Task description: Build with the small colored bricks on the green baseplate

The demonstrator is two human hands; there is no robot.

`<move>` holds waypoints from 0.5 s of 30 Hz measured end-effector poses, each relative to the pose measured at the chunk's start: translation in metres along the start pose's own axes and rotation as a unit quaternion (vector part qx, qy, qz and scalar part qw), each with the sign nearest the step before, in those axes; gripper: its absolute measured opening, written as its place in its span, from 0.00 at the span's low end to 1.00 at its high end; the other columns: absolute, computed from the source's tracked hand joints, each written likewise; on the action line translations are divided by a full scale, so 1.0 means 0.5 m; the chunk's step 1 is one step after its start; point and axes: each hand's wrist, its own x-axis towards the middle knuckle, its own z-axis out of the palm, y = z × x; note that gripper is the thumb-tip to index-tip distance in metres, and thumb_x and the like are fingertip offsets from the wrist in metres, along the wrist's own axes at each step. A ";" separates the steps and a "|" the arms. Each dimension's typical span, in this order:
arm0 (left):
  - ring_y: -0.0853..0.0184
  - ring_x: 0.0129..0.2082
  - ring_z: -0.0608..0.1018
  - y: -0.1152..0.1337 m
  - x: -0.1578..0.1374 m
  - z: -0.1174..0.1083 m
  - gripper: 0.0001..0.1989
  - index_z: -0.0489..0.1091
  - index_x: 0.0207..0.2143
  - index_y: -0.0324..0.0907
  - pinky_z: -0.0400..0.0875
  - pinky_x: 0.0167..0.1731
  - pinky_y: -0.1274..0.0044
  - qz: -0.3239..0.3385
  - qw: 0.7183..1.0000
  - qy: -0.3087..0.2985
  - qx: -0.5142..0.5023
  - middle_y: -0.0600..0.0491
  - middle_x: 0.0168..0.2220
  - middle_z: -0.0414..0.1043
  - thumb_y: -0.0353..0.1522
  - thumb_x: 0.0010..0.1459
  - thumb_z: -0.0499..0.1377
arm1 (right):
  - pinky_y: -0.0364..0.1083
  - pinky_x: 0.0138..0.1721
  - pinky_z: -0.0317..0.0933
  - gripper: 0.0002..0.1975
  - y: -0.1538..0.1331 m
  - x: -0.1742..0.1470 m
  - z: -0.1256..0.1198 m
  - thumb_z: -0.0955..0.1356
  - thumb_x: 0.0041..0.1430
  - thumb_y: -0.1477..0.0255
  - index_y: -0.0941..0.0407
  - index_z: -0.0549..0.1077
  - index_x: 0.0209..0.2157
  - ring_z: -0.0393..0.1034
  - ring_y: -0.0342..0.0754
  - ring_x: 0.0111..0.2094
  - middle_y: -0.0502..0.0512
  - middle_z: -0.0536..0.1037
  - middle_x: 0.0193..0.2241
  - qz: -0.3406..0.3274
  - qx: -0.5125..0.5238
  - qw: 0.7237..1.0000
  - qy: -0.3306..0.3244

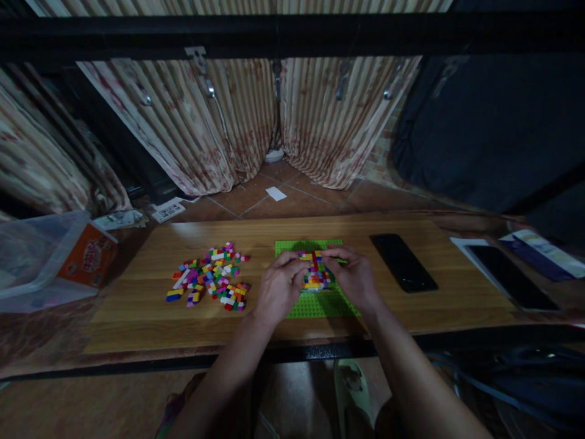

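Note:
A build of multicoloured toy bricks [315, 279] stands on a green studded baseplate [315, 306] at the middle of the wooden board. My left hand [281, 286] is closed at the build's left side, its thumb and fingertips gathered against the upper left edge. From the other side, my right hand [354, 277] grips the upper right edge between thumb and bent fingers. Whether a single loose brick sits in either pinch is too small to make out. A scattered pile of loose toy bricks [212, 274] lies to the left of the baseplate.
A black phone [403, 262] lies right of the baseplate on the wooden board [137, 314]. Another dark flat device [512, 277] rests beyond the right end. A clear plastic box [36, 262] with an orange label stands at far left. Striped curtains [242, 122] hang behind.

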 end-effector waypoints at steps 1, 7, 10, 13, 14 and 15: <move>0.66 0.42 0.75 -0.001 0.002 0.004 0.09 0.75 0.37 0.45 0.69 0.43 0.75 0.006 1.000 0.005 0.005 0.51 0.40 0.72 0.31 0.61 0.54 | 0.52 0.44 0.66 0.08 0.002 0.000 -0.001 0.70 0.51 0.65 0.53 0.80 0.32 0.71 0.52 0.44 0.57 0.77 0.41 0.001 0.001 1.000 -0.002; 0.64 0.40 0.73 -0.006 0.007 0.016 0.08 0.75 0.36 0.45 0.67 0.44 0.70 0.046 0.997 -0.006 0.055 0.53 0.37 0.75 0.30 0.61 0.55 | 0.53 0.48 0.63 0.08 0.011 0.003 -0.004 0.69 0.52 0.66 0.52 0.80 0.31 0.71 0.52 0.44 0.56 0.77 0.40 -0.003 -0.006 1.000 -0.003; 0.63 0.38 0.73 -0.004 0.007 0.018 0.09 0.73 0.41 0.45 0.67 0.43 0.69 0.038 0.995 -0.002 0.090 0.52 0.37 0.76 0.29 0.60 0.56 | 0.53 0.48 0.63 0.08 0.012 0.003 -0.004 0.69 0.51 0.66 0.52 0.80 0.31 0.71 0.52 0.44 0.56 0.77 0.40 -0.001 -0.002 1.000 -0.003; 0.63 0.38 0.73 -0.002 0.005 0.022 0.13 0.70 0.47 0.44 0.67 0.42 0.69 0.031 0.994 0.017 0.100 0.52 0.37 0.76 0.27 0.58 0.57 | 0.52 0.47 0.64 0.08 0.011 0.002 -0.004 0.69 0.51 0.66 0.53 0.80 0.31 0.71 0.52 0.44 0.56 0.77 0.41 0.003 -0.010 1.000 -0.005; 0.63 0.39 0.73 -0.002 0.004 0.024 0.15 0.69 0.48 0.44 0.67 0.42 0.70 0.029 0.994 0.024 0.100 0.52 0.37 0.76 0.27 0.58 0.58 | 0.52 0.47 0.64 0.08 0.010 0.002 -0.003 0.69 0.52 0.66 0.53 0.80 0.32 0.71 0.52 0.44 0.56 0.77 0.41 0.004 -0.015 1.000 -0.007; 0.63 0.38 0.73 -0.002 0.003 0.025 0.16 0.69 0.49 0.44 0.67 0.42 0.70 0.028 0.994 0.031 0.101 0.53 0.36 0.76 0.27 0.58 0.58 | 0.52 0.47 0.64 0.08 0.009 0.002 -0.003 0.69 0.52 0.66 0.53 0.79 0.32 0.71 0.52 0.44 0.56 0.77 0.42 0.005 -0.019 1.000 -0.008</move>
